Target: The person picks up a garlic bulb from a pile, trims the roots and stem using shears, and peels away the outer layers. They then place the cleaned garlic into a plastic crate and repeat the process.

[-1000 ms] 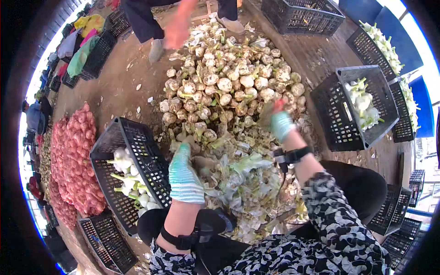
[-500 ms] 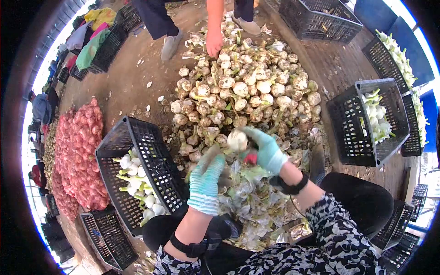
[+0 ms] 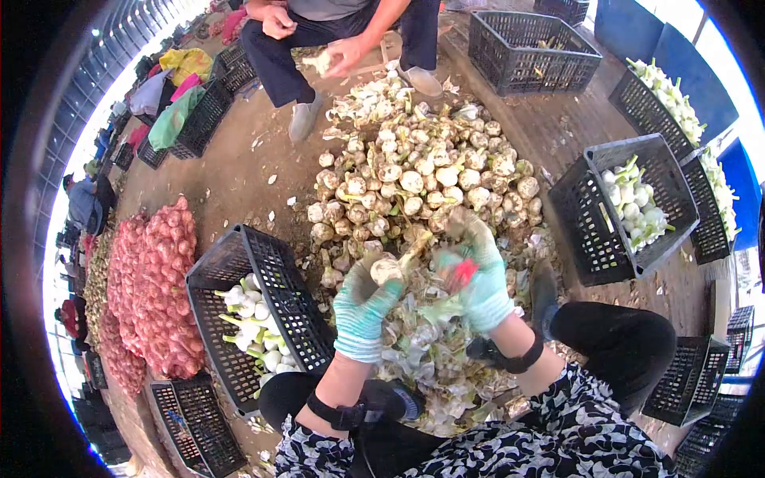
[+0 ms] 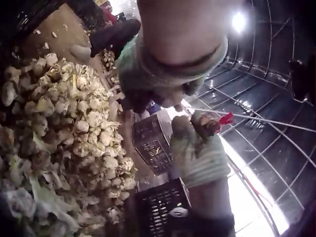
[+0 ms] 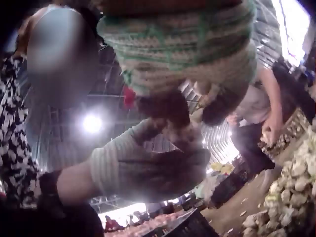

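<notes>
Wearing a striped glove, my left hand [image 3: 360,312] grips a whitish bulb [image 3: 387,270] whose stem [image 3: 416,246] points up and right, above the leafy scraps [image 3: 426,350]. To its right, my gloved right hand [image 3: 484,288] has its fingers curled round a small red object [image 3: 460,274]; blur hides its shape. The two hands are close together, with the stem between them. A heap of soiled bulbs [image 3: 430,171] lies just beyond. In the right wrist view the left hand [image 5: 153,165] is beneath the right hand [image 5: 182,47], and their fingers partly hide the bulb.
Black crates with cleaned bulbs stand at the left [image 3: 279,291] and right [image 3: 594,215]. An empty-looking crate [image 3: 534,60] is behind. Red net sacks [image 3: 155,287] lie far left. Another person [image 3: 335,24] sits across the heap, holding a bulb.
Half a second ago the right hand held a bulb beside the left; now the left hand grips one and the right is slightly away. The person opposite has lifted a hand from the heap.
</notes>
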A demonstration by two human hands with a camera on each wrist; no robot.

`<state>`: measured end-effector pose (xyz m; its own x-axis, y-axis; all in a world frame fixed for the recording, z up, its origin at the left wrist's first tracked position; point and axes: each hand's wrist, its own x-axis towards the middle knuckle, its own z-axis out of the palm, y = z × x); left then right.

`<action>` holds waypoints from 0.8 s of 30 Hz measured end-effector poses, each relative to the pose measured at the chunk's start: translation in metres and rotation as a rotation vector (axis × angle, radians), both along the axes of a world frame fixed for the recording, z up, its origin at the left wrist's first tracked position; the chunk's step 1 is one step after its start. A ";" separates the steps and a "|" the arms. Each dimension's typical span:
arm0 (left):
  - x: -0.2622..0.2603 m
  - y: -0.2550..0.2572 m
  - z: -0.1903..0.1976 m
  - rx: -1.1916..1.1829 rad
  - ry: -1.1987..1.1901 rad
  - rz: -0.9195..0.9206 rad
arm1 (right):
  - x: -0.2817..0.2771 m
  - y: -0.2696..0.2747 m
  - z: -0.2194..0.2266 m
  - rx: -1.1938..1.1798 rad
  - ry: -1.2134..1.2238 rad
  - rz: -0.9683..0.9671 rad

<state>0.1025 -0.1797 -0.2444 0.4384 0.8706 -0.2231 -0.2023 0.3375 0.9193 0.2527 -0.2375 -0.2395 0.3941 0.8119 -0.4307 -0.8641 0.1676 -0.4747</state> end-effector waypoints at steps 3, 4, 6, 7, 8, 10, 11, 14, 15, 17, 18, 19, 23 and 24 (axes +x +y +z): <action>0.004 -0.005 0.005 0.385 0.217 -0.056 | -0.006 0.018 -0.077 0.073 0.039 0.208; 0.004 -0.006 -0.004 0.548 0.261 -0.039 | -0.014 0.007 -0.028 -0.049 -0.471 0.283; 0.003 -0.009 -0.002 0.523 0.237 -0.031 | -0.020 0.010 -0.031 0.010 -0.261 0.218; 0.002 -0.009 -0.001 0.500 0.216 -0.021 | -0.023 0.011 -0.030 0.072 -0.049 0.153; 0.000 -0.008 0.001 0.534 0.248 -0.031 | -0.024 0.012 -0.029 0.003 -0.134 0.174; -0.003 -0.007 0.008 0.506 0.236 -0.034 | -0.027 0.008 -0.022 0.042 -0.351 0.212; -0.005 -0.007 0.009 0.478 0.220 -0.044 | -0.026 0.005 -0.021 0.081 -0.570 0.243; -0.007 -0.005 0.004 0.506 0.193 -0.052 | -0.018 0.003 -0.021 0.198 -0.335 0.314; -0.008 -0.005 0.004 0.503 0.191 -0.050 | -0.019 0.002 -0.017 0.127 -0.661 0.346; -0.010 -0.004 0.005 0.516 0.191 -0.061 | -0.016 0.001 -0.019 0.187 -0.572 0.347; -0.011 -0.004 0.006 0.515 0.191 -0.061 | -0.015 0.001 -0.019 0.250 -0.484 0.346; -0.011 -0.004 0.008 0.410 0.118 -0.060 | -0.016 0.002 -0.015 0.250 -0.484 0.346; -0.011 -0.003 0.002 0.530 0.147 -0.013 | -0.012 0.004 -0.027 0.252 -0.398 0.413; -0.012 -0.002 0.004 0.530 0.146 -0.014 | -0.009 0.003 -0.040 0.392 -0.284 0.404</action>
<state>0.0905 -0.1813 -0.2405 0.4478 0.8749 0.1845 -0.0585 -0.1773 0.9824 0.2437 -0.2343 -0.2795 0.0787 0.9969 0.0052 -0.7449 0.0623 -0.6643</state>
